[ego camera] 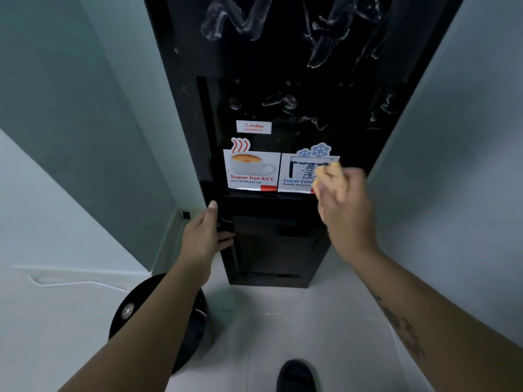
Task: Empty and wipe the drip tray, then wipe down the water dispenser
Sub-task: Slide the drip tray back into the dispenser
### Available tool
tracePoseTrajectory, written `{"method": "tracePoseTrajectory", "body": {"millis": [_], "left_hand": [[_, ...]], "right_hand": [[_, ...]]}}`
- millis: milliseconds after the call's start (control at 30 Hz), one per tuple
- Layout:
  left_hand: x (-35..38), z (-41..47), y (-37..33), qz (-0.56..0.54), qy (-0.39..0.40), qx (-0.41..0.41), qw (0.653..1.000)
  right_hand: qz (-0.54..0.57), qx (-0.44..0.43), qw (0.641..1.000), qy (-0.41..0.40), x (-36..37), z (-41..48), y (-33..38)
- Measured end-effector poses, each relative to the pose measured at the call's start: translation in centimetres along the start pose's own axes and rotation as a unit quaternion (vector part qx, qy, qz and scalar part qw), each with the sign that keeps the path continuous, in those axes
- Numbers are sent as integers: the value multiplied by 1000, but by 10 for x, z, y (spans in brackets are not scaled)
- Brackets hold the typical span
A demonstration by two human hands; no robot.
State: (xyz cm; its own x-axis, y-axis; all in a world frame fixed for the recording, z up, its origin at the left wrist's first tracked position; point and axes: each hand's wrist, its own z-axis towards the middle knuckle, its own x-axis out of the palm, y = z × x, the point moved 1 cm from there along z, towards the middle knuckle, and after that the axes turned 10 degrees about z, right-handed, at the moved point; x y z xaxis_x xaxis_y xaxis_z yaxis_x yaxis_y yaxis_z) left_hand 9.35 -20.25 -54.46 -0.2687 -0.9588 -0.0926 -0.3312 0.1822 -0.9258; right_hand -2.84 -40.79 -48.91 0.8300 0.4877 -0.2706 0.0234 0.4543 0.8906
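Note:
A tall black water dispenser (283, 66) stands in front of me, its glossy front streaked with wet smears. Two stickers sit on it: a hot cup label (250, 169) and a cold water label (300, 172). My right hand (343, 205) is closed around a yellow cloth (329, 172) and presses it against the cold label. My left hand (205, 236) grips the left edge of the dispenser at the dark recess below the stickers. I cannot make out the drip tray in that dark recess.
A round black object (133, 309) stands on the pale floor at lower left, partly behind my left forearm. Pale walls (70, 108) flank the dispenser closely on both sides. A dark shoe (295, 376) shows at the bottom.

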Motion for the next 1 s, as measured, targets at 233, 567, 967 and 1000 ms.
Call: {"method": "tracePoseTrajectory", "body": {"millis": [233, 567, 967, 1000], "left_hand": [[-5, 1, 6, -12, 25, 8, 1000], [-11, 5, 3, 29, 51, 27, 998], [-7, 5, -3, 39, 50, 19, 998], [-7, 7, -4, 37, 54, 17, 998]], "right_hand": [[-168, -105, 952, 233, 62, -8, 10], [-159, -47, 824, 542, 76, -4, 12], [-194, -111, 868, 444, 40, 4, 11], [-169, -99, 875, 443, 54, -2, 16]]}}
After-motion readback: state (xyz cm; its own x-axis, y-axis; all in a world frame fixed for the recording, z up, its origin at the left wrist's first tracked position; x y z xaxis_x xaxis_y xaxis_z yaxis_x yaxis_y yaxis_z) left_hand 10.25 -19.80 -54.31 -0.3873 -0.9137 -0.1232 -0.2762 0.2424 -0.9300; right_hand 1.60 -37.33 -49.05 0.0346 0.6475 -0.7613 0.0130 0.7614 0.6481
